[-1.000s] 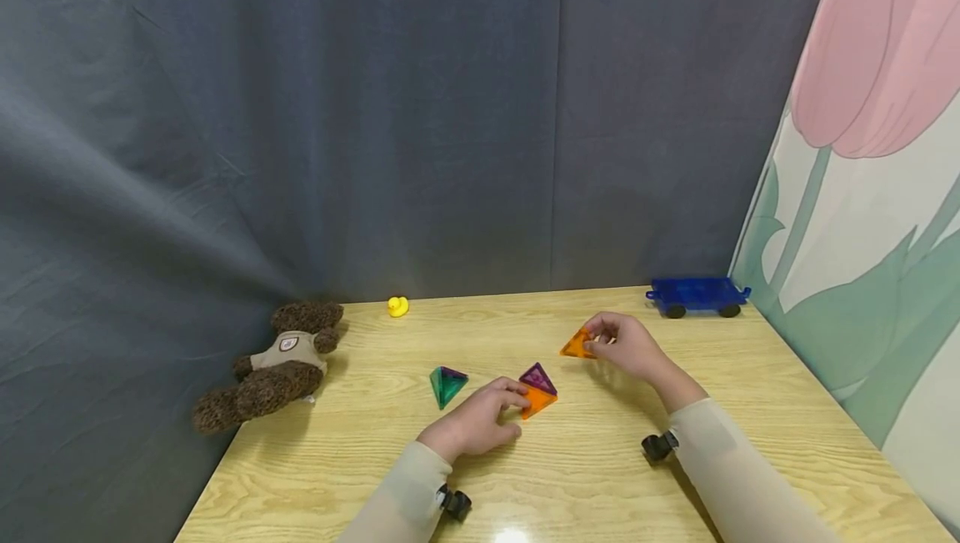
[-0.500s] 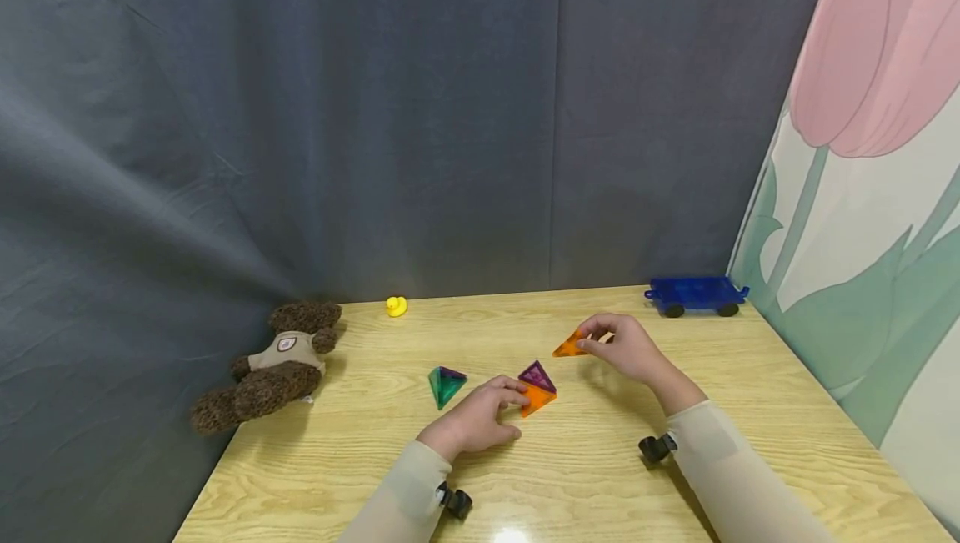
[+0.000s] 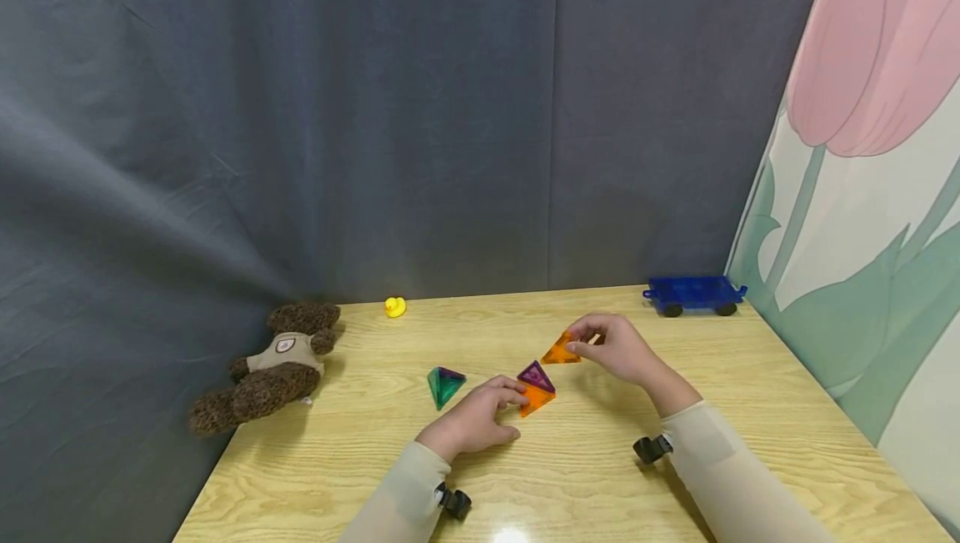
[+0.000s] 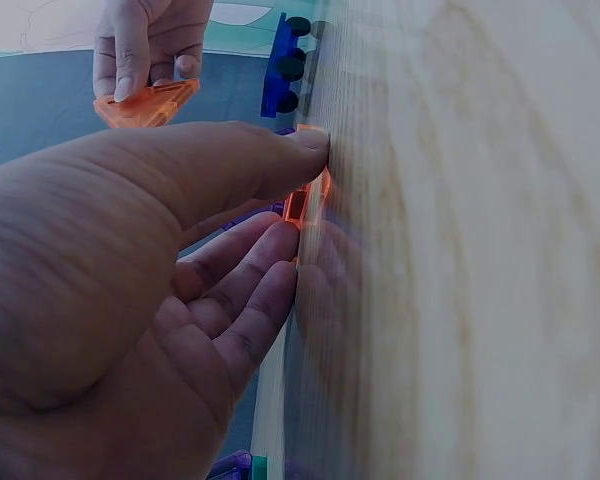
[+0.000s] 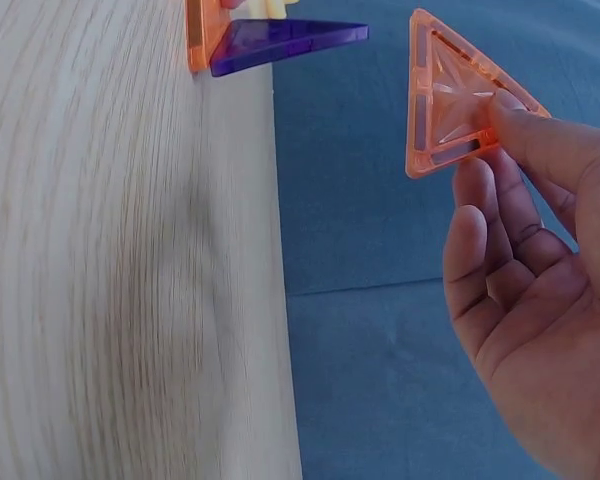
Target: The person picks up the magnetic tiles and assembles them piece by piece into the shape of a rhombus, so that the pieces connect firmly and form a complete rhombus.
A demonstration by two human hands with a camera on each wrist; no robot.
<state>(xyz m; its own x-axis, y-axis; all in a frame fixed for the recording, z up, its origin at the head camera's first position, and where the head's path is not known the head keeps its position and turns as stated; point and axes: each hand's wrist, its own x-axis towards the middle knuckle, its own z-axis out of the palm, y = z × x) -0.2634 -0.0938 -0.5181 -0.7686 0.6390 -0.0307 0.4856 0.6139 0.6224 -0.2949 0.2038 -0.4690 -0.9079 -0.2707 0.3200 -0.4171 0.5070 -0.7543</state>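
My right hand pinches an orange triangular magnetic tile between thumb and fingers, raised above the table. Just left of and below it, a purple triangular tile stands up along one edge of a second orange tile, which lies low on the table. My left hand rests beside this pair, its fingertips touching the lower orange tile's left side. The left thumb lies apart on the near side. Further left sits a small pyramid of green and purple tiles.
A blue wheeled car base stands at the back right edge. At the back left are a yellow rubber duck and a brown teddy bear. A dark curtain hangs behind the wooden table.
My right hand has carried its orange tile leftward and turned it, close to the purple tile's tip. The left hand stays at the lower orange tile.
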